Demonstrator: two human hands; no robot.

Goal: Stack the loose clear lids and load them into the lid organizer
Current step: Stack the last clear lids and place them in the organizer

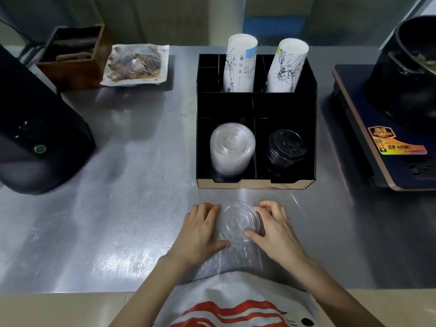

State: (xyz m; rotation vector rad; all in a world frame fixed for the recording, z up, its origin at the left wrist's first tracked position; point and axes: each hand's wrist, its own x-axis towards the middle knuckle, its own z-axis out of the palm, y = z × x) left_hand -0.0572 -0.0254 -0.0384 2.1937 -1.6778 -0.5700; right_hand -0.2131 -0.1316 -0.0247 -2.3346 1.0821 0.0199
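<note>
A small stack of clear lids (pixel 238 221) rests on the steel counter just in front of the black lid organizer (pixel 313 128). My left hand (pixel 203 230) cups its left side and my right hand (pixel 274 226) cups its right side, fingers curled against the rims. Inside the organizer, a leaning stack of clear lids (pixel 232 148) fills the front left compartment. A stack of black lids (pixel 284 149) fills the front right one. Two sleeves of paper cups (pixel 240 64) stand in the rear compartments.
A black machine (pixel 40 128) stands at the left. A wooden box (pixel 73 55) and a wrapped tray of food (pixel 135 64) sit at the back left. An induction cooker (pixel 387 142) with a black pot (pixel 410 74) stands at the right.
</note>
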